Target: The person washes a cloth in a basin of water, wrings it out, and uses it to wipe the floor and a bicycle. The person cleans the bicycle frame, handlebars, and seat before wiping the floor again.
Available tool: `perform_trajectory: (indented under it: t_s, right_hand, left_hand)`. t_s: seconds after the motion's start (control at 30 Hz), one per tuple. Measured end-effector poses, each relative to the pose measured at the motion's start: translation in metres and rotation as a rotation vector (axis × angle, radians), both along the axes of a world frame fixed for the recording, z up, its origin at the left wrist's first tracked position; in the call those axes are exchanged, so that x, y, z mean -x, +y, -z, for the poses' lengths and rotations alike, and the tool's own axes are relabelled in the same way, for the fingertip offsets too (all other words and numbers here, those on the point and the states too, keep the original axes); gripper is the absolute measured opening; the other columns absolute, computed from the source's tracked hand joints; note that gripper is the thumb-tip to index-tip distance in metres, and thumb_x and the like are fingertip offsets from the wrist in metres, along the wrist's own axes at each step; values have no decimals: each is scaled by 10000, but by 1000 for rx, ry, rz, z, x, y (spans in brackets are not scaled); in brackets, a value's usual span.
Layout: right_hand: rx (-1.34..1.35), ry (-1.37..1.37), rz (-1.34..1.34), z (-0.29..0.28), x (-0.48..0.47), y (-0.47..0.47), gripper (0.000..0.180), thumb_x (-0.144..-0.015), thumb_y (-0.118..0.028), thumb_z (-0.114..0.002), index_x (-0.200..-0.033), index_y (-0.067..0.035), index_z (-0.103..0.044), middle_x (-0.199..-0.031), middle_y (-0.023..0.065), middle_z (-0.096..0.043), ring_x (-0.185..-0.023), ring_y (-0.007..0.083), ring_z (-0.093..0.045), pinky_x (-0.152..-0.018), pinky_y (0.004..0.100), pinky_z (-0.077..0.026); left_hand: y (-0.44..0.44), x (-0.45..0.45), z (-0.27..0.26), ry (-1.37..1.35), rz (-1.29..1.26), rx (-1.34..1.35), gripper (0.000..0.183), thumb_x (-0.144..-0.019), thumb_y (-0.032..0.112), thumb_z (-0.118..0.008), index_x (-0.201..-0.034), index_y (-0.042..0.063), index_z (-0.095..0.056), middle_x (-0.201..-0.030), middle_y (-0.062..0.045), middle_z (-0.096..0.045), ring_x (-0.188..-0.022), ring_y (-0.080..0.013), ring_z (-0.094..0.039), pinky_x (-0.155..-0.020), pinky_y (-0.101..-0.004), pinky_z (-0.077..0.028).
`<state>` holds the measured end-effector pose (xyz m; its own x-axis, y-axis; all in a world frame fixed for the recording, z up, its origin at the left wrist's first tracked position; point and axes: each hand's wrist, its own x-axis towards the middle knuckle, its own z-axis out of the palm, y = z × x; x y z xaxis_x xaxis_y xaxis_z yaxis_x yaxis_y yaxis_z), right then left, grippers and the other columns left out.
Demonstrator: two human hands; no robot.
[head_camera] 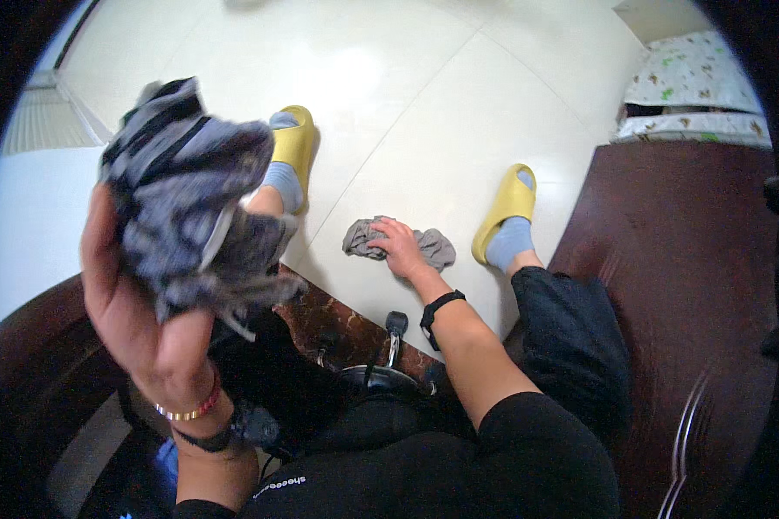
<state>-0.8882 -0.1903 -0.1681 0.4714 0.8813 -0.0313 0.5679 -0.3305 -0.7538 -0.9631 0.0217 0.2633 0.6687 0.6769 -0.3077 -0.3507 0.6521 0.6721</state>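
Note:
My left hand (149, 311) is raised close to the camera at the left, its fingers closed around a crumpled bundle of dark blue and grey cloth (182, 201) with loose strings; the bundle is blurred. Down near the floor, my right hand (399, 248) rests on a wrinkled grey cloth (436, 249) lying between my feet. Its fingers are spread over the left part of the cloth, and whether they grip it cannot be told.
Yellow slides (506, 206) and blue socks are on my feet, on pale floor tiles (415, 117). A dark wooden surface (681, 259) runs along the right, with patterned white fabric (694, 71) beyond it. A wheeled metal base (395, 334) stands below me. A ribbed white object is at upper left.

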Motion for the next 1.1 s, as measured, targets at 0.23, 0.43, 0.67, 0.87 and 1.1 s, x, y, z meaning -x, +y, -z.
perform_trajectory:
  t_s: [0.23,0.43,0.67,0.87,1.1]
  right_hand:
    - [-134,334,838,-62,-16,-23,477,-700,116,-501,-1076,-104,-694,-1159,116,-631,-1132,279,-567,-968,343,-455]
    - [-794,887,1370,-146,-61,-63,580,-717,155,-509,-1248,-68,-579,-1144,103,-604,-944,225,-600,-775,341,-516]
    - [-1069,808,1869,-152,-128,-139,584,-788,141,-493,-1279,-168,-565,-1330,161,-525,-1124,321,-567,-860,460,-531]
    - [-901,642,2081,-60,-149,-169,461,-847,87,-448,-1254,-97,-560,-1400,147,-476,-1210,316,-537,-1027,423,-447]
    - [508,583,1614,11,-151,-187,1043,-767,-541,-684,-1553,-179,-101,-1609,178,92,-1469,432,48,-1180,557,-67]
  left_hand:
    - [-17,-41,20,-49,180,-214,398,-916,219,-652,-1222,-8,-536,-1113,-135,-635,-1022,-234,-634,-880,-363,-556]
    - [-31,-20,7,-126,264,-245,367,-945,214,-594,-1247,12,-543,-1145,-140,-651,-1012,-277,-650,-890,-441,-541]
    - [-71,23,-66,-266,562,-124,442,-987,283,-522,-1343,25,-482,-1238,-204,-611,-1068,-350,-635,-959,-518,-504]
    - [-68,60,-41,-276,515,-140,525,-1000,307,-473,-1436,28,-391,-1397,-191,-499,-1248,-364,-522,-1063,-560,-407]
    - [-58,49,3,47,137,-51,553,-977,304,-466,-1464,62,-368,-1435,-185,-458,-1279,-346,-497,-1083,-551,-386]
